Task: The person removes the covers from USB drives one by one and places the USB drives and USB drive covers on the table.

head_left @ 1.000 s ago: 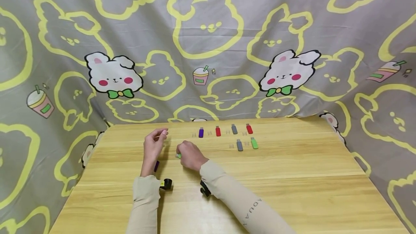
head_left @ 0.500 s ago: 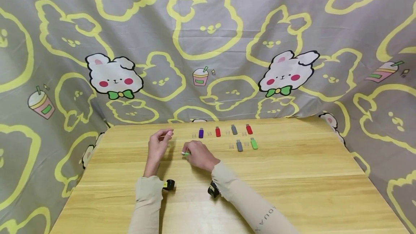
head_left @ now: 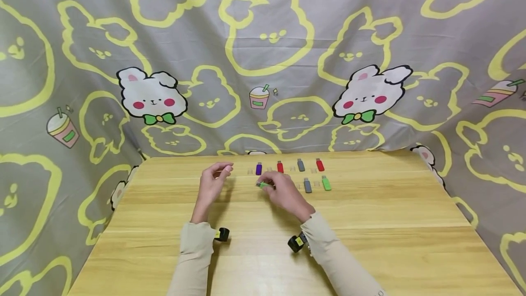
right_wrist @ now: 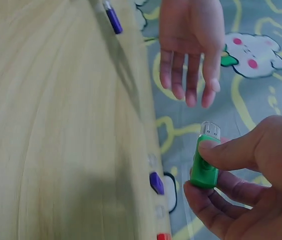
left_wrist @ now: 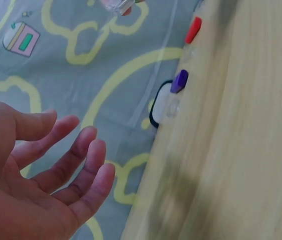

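Observation:
My right hand (head_left: 283, 192) pinches a green USB stick (right_wrist: 204, 162) between thumb and fingers, above the table. A clear cap (right_wrist: 210, 130) covers the stick's metal plug, which points toward my left hand. My left hand (left_wrist: 56, 165) hovers to the left with fingers loosely bent and apart, touching nothing. Behind the hands lies a row of uncapped USB sticks: a purple one (head_left: 259, 168), a red one (head_left: 280, 166), a grey one (head_left: 301, 165) and another red one (head_left: 320, 164). In front of that row are a grey stick (head_left: 307, 185) and a green stick (head_left: 326, 183).
Small clear caps (head_left: 313, 171) lie beside the uncapped sticks. Another purple USB stick (right_wrist: 113, 19), its cap on, lies on the wooden table (head_left: 370, 250) near the left arm; the head view hides it. A patterned curtain (head_left: 287, 72) hangs behind the table.
My right hand has moved right and slightly toward the back with the green USB stick, raising it off the table. My left hand has shifted right, still empty.

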Available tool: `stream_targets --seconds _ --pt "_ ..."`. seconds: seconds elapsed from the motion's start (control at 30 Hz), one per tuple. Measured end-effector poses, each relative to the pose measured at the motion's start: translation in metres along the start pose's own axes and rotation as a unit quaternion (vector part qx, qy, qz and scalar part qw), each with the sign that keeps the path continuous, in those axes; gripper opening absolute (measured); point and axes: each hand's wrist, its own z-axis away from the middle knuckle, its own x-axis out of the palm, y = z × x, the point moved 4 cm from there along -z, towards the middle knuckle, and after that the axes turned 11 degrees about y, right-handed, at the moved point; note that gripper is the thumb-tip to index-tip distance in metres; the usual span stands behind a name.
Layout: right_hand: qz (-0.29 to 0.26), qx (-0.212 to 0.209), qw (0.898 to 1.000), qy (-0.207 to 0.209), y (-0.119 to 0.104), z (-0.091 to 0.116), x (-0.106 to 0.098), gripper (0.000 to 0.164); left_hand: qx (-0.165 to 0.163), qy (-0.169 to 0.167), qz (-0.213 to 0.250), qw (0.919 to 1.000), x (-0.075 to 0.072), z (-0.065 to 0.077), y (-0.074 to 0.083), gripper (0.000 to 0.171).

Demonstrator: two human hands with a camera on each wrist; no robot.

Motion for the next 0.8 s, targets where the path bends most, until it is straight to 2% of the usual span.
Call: stream_targets --seconds 0.17,0.3,0.57,0.8 --pt "0.007 0.016 0.999 0.041 0.008 0.003 -0.015 0.017 0.024 -0.021 0.007 0.9995 0.01 0.003 0.006 0.022" --pt "0.001 0.029 0.997 0.067 0.012 0.004 -0.023 0.018 0.024 -0.042 0.004 0.9988 0.021 0.008 0.009 0.021" --pt "-0.029 0.045 0.993 0.109 0.02 0.005 -0.029 0.014 0.035 -0.077 0.017 0.9963 0.039 0.017 0.02 0.018" --pt "-0.055 0.048 0.988 0.133 0.021 0.006 -0.032 0.012 0.038 -0.13 0.046 0.9897 0.057 0.025 0.028 0.02"
